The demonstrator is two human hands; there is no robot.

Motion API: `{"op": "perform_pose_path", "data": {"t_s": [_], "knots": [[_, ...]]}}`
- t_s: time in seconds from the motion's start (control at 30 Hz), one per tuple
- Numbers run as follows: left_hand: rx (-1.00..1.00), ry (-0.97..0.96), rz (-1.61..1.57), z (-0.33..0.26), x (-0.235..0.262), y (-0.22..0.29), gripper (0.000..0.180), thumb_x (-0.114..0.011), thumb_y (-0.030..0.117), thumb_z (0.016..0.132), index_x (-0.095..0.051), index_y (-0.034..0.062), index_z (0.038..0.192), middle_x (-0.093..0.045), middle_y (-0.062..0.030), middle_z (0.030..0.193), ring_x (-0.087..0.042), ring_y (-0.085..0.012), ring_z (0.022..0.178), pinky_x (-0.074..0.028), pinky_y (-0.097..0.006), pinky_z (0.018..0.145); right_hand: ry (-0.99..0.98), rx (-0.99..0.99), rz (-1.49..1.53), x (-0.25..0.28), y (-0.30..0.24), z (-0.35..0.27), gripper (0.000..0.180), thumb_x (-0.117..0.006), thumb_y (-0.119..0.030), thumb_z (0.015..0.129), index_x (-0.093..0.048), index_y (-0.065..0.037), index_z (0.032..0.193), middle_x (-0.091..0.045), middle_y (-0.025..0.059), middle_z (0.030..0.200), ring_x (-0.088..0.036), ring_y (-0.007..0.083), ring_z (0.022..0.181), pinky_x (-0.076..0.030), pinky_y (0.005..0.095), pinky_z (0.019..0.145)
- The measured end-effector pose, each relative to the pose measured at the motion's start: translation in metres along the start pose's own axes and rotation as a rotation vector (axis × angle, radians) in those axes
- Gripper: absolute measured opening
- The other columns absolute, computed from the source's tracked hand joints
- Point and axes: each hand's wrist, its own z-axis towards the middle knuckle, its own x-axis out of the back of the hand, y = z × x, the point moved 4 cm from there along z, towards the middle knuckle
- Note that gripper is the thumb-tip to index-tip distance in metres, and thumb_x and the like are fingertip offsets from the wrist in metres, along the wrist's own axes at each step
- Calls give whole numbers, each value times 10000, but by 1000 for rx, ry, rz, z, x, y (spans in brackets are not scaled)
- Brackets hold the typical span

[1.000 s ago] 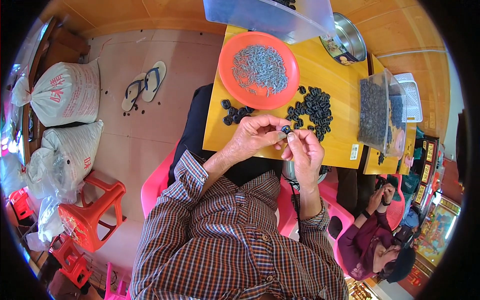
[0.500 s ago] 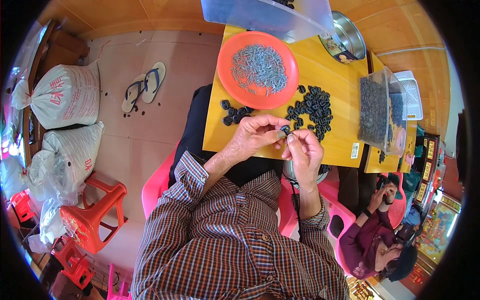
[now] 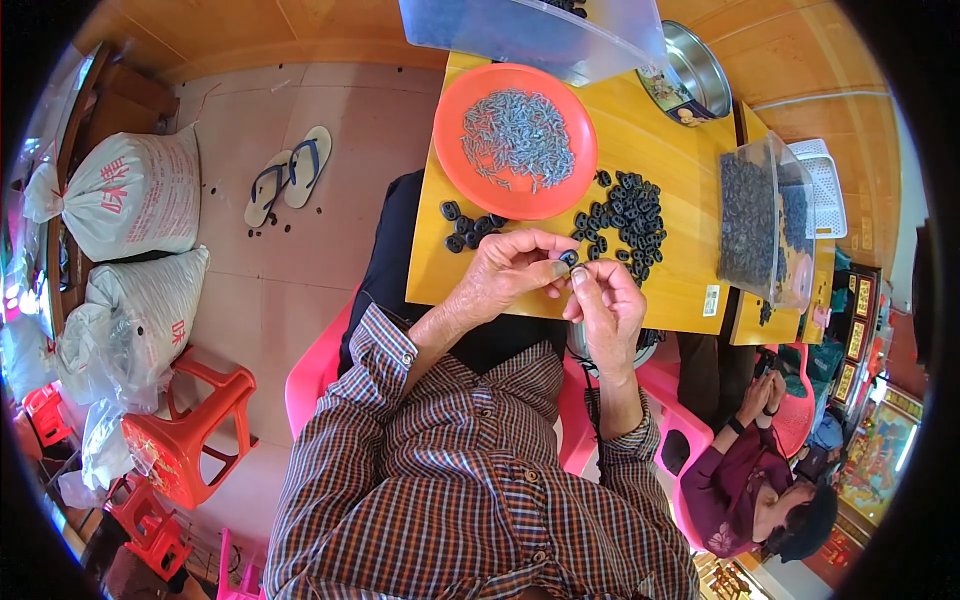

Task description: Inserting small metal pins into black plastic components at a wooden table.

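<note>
Two bare hands met just above the near edge of the yellow wooden tabletop (image 3: 690, 250). The left hand (image 3: 510, 270) had its fingers pinched narrowly on a small black ring-shaped part (image 3: 568, 258); the right hand (image 3: 605, 305) had its fingertips brought up against the same part, closed as if on something thin, though what they held was too small to tell.

Items on the tabletop, as recorded:
- Round orange plastic plate (image 3: 470, 170), far of the hands, carrying a heap of small grey metal pins (image 3: 518, 135).
- Large loose pile of black ring-shaped parts (image 3: 625, 215), just right of the plate.
- Smaller cluster of like black parts (image 3: 465, 228), left of the hands, near the plate's near rim.
- Clear plastic tub filled with dark parts (image 3: 755, 225), at the right edge.
- Clear plastic bin (image 3: 530, 35) and round metal tin (image 3: 700, 70), at the far side.

Judged progress: partway. The small cluster at left looked like the finished lot, a dozen or so at most, though the frame did not show whether pins sat in them. The large pile, the full tub and the well-stocked plate suggested most of the work remained. One part was in hand, not yet set down.
</note>
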Motion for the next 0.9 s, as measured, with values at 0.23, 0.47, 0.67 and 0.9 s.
{"op": "perform_pose_path", "data": {"t_s": [0.23, 0.47, 0.67, 0.9], "knots": [[3, -4, 3, -1, -1, 0, 252, -598, 8, 889, -616, -29, 1137, -661, -40, 895, -623, -68, 731, -536, -219, 696, 24, -23, -11, 0, 0, 0, 101, -588, -108, 909, -554, -19, 875, -593, 9, 727, -517, 50, 519, -383, 180, 473], [-2, -19, 26, -1, -2, 2, 258, -605, 22, 894, -612, -32, 1146, -661, -42, 909, -627, -70, 749, -539, -221, 702, 8, -10, -7, 0, 1, 1, 104, -584, -108, 914, -563, -11, 885, -611, 25, 743, -517, 51, 515, -385, 178, 468], [-10, -37, -19, 0, -2, 2, 235, -601, -4, 889, -635, -19, 1121, -650, -50, 890, -614, -95, 730, -540, -251, 673, -8, 11, 5, 3, 2, 1, 111, -580, -110, 925, -576, -3, 897, -628, 41, 752, -515, 51, 510, -396, 177, 470], [-31, -50, -28, -2, -2, 4, 232, -609, -6, 884, -637, -23, 1114, -643, -59, 877, -614, -106, 732, -545, -259, 667, -56, 11, 6, 7, 3, 0, 124, -577, -122, 934, -589, 1, 916, -633, 39, 764, -529, 50, 552, -414, 178, 499]]}}
